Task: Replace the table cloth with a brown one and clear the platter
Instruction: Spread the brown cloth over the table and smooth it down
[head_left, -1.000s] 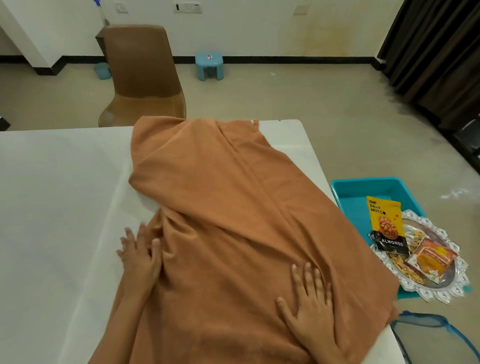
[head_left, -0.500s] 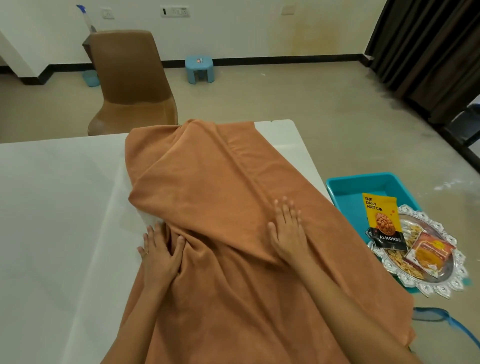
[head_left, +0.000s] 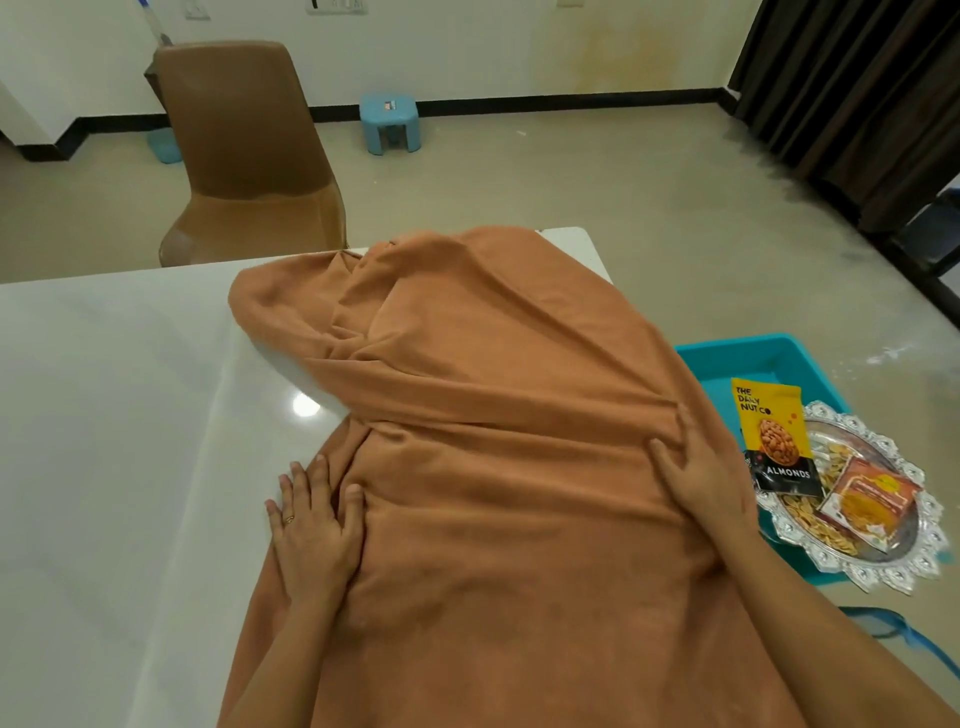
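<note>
Head view, findings listed from the near edge outward.

Risk 1: the brown terry table cloth (head_left: 493, 467) lies bunched along the right half of the glossy white table (head_left: 114, 415), with the left half bare. The top looks slick; if I pull rightward, I judge the whole cloth could slide off that edge rather than spread.

Risk 2: just beyond the right edge and lower down, the silver scalloped platter (head_left: 883, 566) sits over the near corner of a teal plastic tub (head_left: 748, 358). It holds a yellow-and-black almonds pouch (head_left: 774, 436), an orange snack packet (head_left: 862, 499) and loose pale snack pieces. The cloth's overhang is near it. A dropped or swung fold could catch the upright pouch or tip the platter, scattering the loose pieces.

Risk 3: the far end of the cloth is rolled under in a thick hump near the table's far edge. Tugging from here may tighten that fold, not open it.

Hands: my left hand (head_left: 314, 525) lies flat, fingers spread and straight, pressing the cloth's left border, outer fingers touching bare table. My right hand (head_left: 696, 478) sits at the right table edge, thumb out, fingers curled into a ridge of cloth, gripping it.

The platter is not yet cleared.
</note>
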